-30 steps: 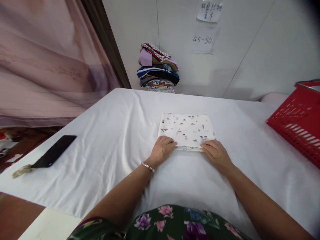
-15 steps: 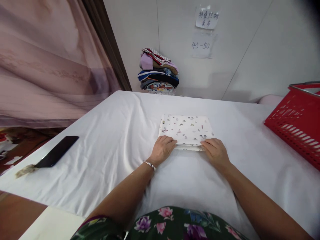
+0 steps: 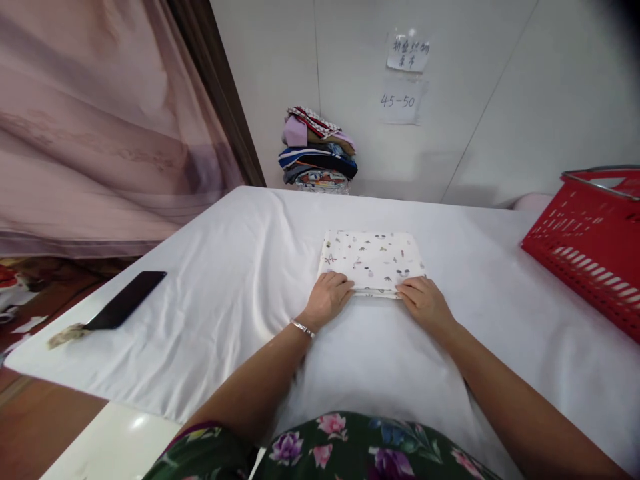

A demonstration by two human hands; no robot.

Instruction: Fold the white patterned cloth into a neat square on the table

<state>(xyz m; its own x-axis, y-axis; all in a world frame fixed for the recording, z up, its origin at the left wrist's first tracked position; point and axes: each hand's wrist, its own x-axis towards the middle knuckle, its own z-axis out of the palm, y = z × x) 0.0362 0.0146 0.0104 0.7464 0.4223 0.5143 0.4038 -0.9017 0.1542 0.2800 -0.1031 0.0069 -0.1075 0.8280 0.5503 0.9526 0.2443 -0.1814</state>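
A folded white cloth with small printed figures (image 3: 373, 259) lies on the white-covered table (image 3: 225, 293) in front of me. My left hand (image 3: 327, 298) rests at its near left corner, fingers curled over the cloth's edge. At the near right corner my right hand (image 3: 423, 301) does the same, fingers bent onto the edge. Both hands grip the near edge of the folded cloth, which stays flat on the table.
A stack of folded coloured clothes (image 3: 317, 150) stands at the table's far edge by the wall. A red plastic basket (image 3: 590, 247) sits at the right. A black phone (image 3: 125, 309) lies near the left edge. A pink curtain (image 3: 100, 127) hangs at the left.
My hands and the cloth keep their places. Only the view has shifted a little, so everything sits slightly to the left and lower than before.
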